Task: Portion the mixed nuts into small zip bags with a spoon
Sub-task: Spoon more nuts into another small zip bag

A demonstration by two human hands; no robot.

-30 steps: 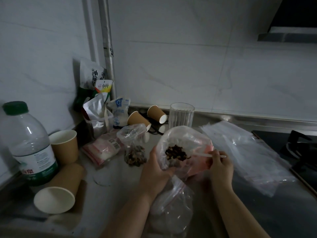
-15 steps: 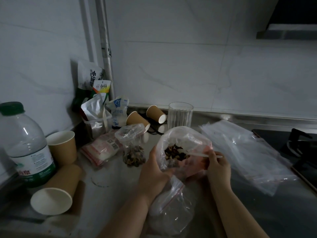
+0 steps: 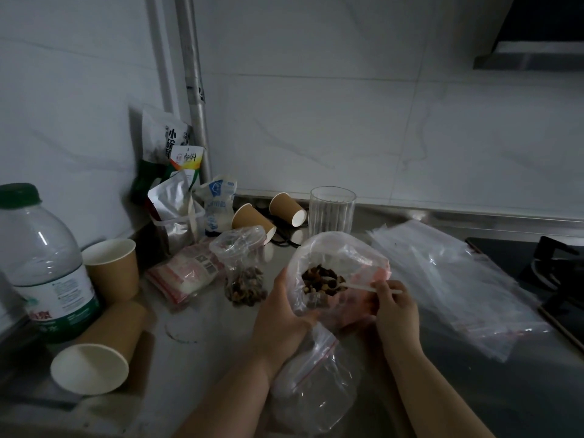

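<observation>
Over the last second the right hand [image 3: 396, 306], its grip pinching the white spoon [image 3: 368, 287], has pushed the bowl deeper into the mixed nuts [image 3: 322, 281] in the bag [image 3: 339, 257] the left hand [image 3: 281, 320] clutches above the bench [image 3: 202, 349], probably loading another scoop.

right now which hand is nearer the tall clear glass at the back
Right. The right hand sits below the glass, slightly right; the left hand is lower and further left, gripping the nut bag.

Water bottle [image 3: 41, 260], paper cups [image 3: 94, 352], perhaps snack packets [image 3: 170, 143].
</observation>
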